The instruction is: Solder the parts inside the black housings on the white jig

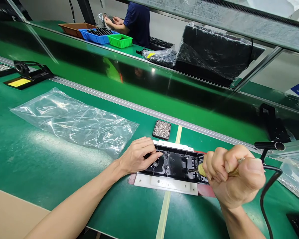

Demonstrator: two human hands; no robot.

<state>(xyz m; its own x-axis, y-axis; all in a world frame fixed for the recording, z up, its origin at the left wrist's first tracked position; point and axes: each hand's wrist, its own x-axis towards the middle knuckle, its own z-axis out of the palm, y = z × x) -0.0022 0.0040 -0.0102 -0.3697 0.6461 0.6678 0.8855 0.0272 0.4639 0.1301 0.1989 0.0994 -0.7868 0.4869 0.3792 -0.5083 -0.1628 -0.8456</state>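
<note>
Bench: green matted work table [40, 159], bearing everything below; places told from the white fixture.
Conveyor: glossy dark green belt [139, 83], running beyond the white fixture, behind a metal rail.
Wrapped stack: black trays under clear film [214, 56], far beyond the fixture, to the right.
Bag: large clear plastic bag [72, 121], lying flat, left of the fixture, apart from it.
Bins: brown, blue and green plastic bins [97, 35], far beyond the fixture to the left, beside a co-worker's hands [113, 22].
Fixture: flat white rectangular fixture plate [165, 184], near the front edge of the bench, across a pale tape line.
Part: long black moulded plastic panel [175, 164], seated on top of the fixture.
Left hand: left hand [138, 156], fingers bent, pressing down on the left end of the black panel, holding nothing.
Right hand: right hand [235, 176], closed in a fist round the yellowish handle of a corded hand tool [201, 170], over the right end of the fixture; tip touching the panel.
Screw tray: small black square tray of silvery screws [161, 129], just beyond the fixture.
</note>
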